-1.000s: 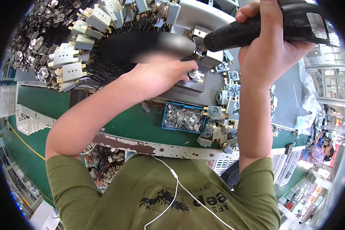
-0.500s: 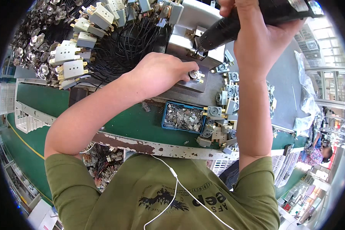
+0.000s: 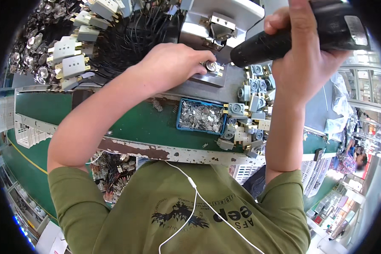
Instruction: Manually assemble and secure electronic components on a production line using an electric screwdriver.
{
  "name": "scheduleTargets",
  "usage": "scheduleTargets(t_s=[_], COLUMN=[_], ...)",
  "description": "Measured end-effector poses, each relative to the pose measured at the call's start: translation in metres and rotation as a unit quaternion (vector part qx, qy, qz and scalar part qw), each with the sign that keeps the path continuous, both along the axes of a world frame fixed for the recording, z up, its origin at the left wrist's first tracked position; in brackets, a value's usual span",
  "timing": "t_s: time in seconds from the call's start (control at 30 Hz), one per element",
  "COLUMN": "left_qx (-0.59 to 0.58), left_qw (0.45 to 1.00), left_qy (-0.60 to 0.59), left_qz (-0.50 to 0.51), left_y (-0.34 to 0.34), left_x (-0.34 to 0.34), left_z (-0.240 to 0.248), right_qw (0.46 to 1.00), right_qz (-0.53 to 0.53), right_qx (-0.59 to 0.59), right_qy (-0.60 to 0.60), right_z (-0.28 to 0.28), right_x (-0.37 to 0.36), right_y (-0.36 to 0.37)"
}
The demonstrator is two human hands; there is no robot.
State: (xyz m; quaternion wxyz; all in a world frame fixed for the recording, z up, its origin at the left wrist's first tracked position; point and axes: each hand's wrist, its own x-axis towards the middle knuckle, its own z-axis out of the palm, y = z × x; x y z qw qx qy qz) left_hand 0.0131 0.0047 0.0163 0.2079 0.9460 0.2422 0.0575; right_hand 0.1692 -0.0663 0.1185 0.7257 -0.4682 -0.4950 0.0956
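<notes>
My left hand (image 3: 173,63) is closed, thumb and fingertips pinching a small electrical part with a round metal disc and prongs (image 3: 212,67). That part rests on a dark metal block (image 3: 211,79). My right hand (image 3: 302,61) is wrapped round a black power screwdriver (image 3: 262,47), held slanting with its nose down to the left. The screwdriver's tip is close to the right of the pinched part; I cannot tell whether they touch. Behind stands a silver metal fixture (image 3: 222,27) with a clamp on it.
A blue tray (image 3: 199,130) of small metal pieces sits on the green bench (image 3: 152,122). Several grey socket parts (image 3: 237,109) lie to its right. Wired plug parts (image 3: 74,65) and a heap of round metal discs (image 3: 34,42) fill the far left. Clear plastic bags (image 3: 338,122) lie at right.
The screwdriver and my right hand have moved right and nearer, off the fixture's clamp. My left hand keeps its pinch on the part. The whole view has shifted slightly.
</notes>
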Motion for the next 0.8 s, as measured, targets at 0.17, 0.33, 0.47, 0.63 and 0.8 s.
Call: scheduleTargets(t_s=[0.17, 0.33, 0.47, 0.63, 0.8], left_qx=[0.001, 0.006, 0.012, 0.018, 0.031], left_qw=[0.999, 0.999, 0.999, 0.999, 0.999], left_qy=[0.034, 0.047, 0.048, 0.027, 0.015], left_qz=[-0.004, -0.002, 0.000, -0.002, -0.001], left_y=[-0.001, -0.002, -0.002, -0.001, 0.002], left_x=[0.001, 0.002, 0.002, 0.002, 0.002], left_z=[0.006, 0.011, 0.009, 0.003, 0.001], right_qw=[0.999, 0.999, 1.000, 0.883, 0.998], right_qz=[-0.025, -0.025, -0.010, 0.354, 0.043], right_qx=[-0.021, -0.032, -0.007, 0.198, -0.018], right_qy=[-0.022, 0.001, 0.027, 0.237, -0.029], right_z=[-0.019, -0.019, -0.023, -0.041, -0.029], right_x=[0.007, 0.004, -0.003, 0.003, 0.002], right_y=[0.000, 0.000, 0.001, 0.025, 0.002])
